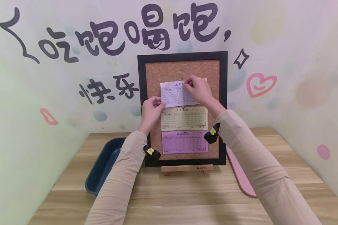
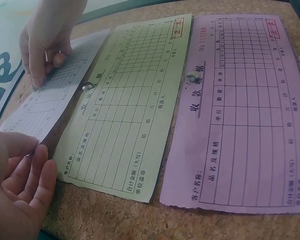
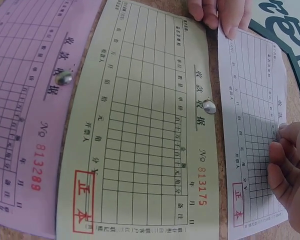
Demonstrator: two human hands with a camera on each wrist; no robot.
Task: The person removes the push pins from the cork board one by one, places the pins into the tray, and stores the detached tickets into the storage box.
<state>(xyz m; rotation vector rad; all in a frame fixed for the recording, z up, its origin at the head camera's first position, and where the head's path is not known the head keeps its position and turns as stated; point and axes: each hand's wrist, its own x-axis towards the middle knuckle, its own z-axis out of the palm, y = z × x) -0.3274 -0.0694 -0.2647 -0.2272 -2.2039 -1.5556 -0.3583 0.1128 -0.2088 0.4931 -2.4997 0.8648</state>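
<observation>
A white receipt slip [image 1: 171,93] lies against the upper part of a black-framed corkboard [image 1: 166,69]. My left hand [image 1: 152,109] pinches its lower left corner between thumb and fingers. At the slip's top middle, my right hand [image 1: 200,90] has thumb and forefinger together on what seems a small push pin, mostly hidden by the fingertips. Below hangs a yellow receipt slip [image 2: 125,110], with a silver push pin [image 3: 209,106] through its top middle. Lowest is a purple receipt slip [image 2: 245,115], fixed by another silver push pin [image 2: 193,77].
The corkboard stands on a small wooden easel [image 1: 183,168] on the wood-grain table [image 1: 174,200]. A dark blue tray [image 1: 99,170] sits at the left, partly behind the left sleeve. At the right, a pink flat board [image 1: 243,178] lies partly under the right arm. A decorated wall rises behind.
</observation>
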